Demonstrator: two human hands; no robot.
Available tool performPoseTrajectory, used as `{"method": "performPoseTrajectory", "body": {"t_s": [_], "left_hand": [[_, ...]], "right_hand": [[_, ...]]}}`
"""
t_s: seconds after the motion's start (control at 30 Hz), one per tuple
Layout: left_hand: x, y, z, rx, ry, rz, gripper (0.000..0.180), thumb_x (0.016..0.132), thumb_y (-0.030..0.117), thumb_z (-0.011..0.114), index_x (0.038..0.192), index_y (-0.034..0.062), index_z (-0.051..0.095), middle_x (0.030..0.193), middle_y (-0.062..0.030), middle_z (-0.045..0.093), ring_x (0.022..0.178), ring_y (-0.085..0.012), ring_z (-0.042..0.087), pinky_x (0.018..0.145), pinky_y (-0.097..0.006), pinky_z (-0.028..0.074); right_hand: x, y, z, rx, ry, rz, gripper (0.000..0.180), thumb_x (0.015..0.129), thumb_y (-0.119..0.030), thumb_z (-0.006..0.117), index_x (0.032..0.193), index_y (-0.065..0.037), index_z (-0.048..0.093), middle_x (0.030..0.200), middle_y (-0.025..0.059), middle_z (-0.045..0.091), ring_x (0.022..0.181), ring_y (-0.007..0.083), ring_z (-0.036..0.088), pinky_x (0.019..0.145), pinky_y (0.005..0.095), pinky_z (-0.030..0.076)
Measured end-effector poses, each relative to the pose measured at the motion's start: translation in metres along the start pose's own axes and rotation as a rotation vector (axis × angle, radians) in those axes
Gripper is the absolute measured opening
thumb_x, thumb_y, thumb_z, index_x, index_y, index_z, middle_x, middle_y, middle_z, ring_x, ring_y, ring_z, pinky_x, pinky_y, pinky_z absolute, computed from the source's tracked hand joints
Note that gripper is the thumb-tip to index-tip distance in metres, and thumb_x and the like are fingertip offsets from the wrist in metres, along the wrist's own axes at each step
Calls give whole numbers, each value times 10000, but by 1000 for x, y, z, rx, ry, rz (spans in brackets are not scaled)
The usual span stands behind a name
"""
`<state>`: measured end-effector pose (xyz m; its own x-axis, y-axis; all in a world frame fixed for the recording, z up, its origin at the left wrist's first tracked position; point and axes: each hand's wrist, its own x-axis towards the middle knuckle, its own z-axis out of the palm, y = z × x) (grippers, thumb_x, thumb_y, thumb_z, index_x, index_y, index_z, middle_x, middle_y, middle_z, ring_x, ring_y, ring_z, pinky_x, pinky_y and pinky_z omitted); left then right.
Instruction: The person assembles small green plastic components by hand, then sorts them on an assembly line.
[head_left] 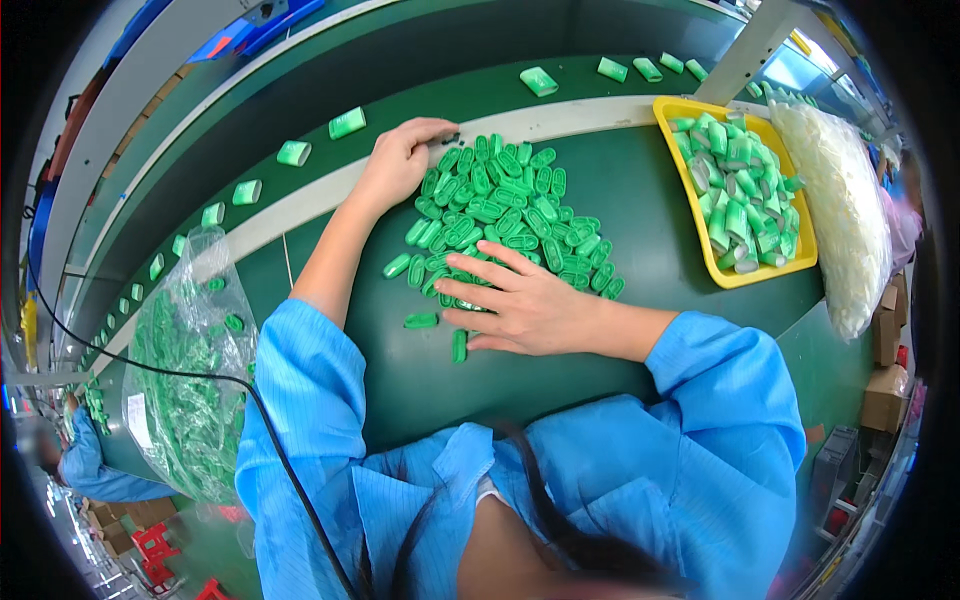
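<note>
A heap of small green oval plastic pieces (500,205) is spread over the dark green worktop. My right hand (525,305) lies palm down on the near side of this heap, its fingers spread. Two loose pieces are close to its fingertips, one of them a green oval piece (459,346) beside the thumb. At the far left of the heap, my left hand (400,158) rests by the pale rail with its fingers curled together. A few tiny dark bits (450,139) show beside its fingertips; whatever is within its grasp is hidden.
A yellow tray (808,245) of green-and-white sleeve-like pieces stands at the right, next to a bag of whitish pieces (845,215). Similar sleeves (347,123) line the belt (430,98) beyond the rail. A clear bag of green pieces (185,390) and a black cable (180,372) are at left.
</note>
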<state>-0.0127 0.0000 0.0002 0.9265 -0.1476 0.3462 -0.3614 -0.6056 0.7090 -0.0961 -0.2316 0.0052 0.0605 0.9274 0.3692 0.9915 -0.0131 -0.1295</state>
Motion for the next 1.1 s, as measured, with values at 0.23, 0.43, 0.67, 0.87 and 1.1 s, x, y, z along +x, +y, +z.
{"method": "performPoseTrajectory", "body": {"t_s": [0.23, 0.43, 0.67, 0.87, 1.1], "left_hand": [[-6, 23, -7, 308, -20, -179, 284, 699, 202, 682, 910, 14, 657, 828, -142, 612, 701, -278, 599, 695, -352, 479], [14, 25, -4, 205, 4, -241, 251, 708, 157, 665, 912, 12, 642, 755, -104, 596, 647, -187, 582, 646, -297, 467], [24, 0, 14, -204, 165, -317, 337, 786, 115, 607, 1115, 47, 574, 813, -29, 574, 624, -53, 510, 617, -188, 416], [36, -7, 20, -859, 81, -434, 397, 868, 111, 556, 1246, 37, 461, 1012, -102, 604, 791, -146, 609, 750, -254, 501], [30, -6, -2, -825, 170, -481, 306, 862, 63, 540, 1152, -29, 513, 1029, -125, 602, 908, -175, 604, 825, -269, 498]], "right_hand": [[29, 36, -29, 105, 162, 128, 344, 762, -335, 630, 1007, -96, 600, 1143, 68, 533, 1089, 277, 479, 917, 416, 385], [40, 199, -35, -171, 355, 764, 335, 761, -284, 622, 1021, -73, 602, 942, 135, 603, 935, 326, 560, 771, 391, 475], [41, 245, -1, -125, 251, 898, 520, 715, -360, 677, 1086, -12, 570, 911, 132, 593, 921, 272, 560, 806, 359, 458], [43, 222, -21, 1121, 362, 982, 329, 810, -249, 649, 1015, -2, 577, 821, 30, 581, 700, 99, 555, 693, 216, 474], [60, 194, -7, 1266, 475, 809, 268, 825, -150, 628, 1040, -4, 565, 885, 40, 619, 751, 84, 599, 693, 185, 482]]}}
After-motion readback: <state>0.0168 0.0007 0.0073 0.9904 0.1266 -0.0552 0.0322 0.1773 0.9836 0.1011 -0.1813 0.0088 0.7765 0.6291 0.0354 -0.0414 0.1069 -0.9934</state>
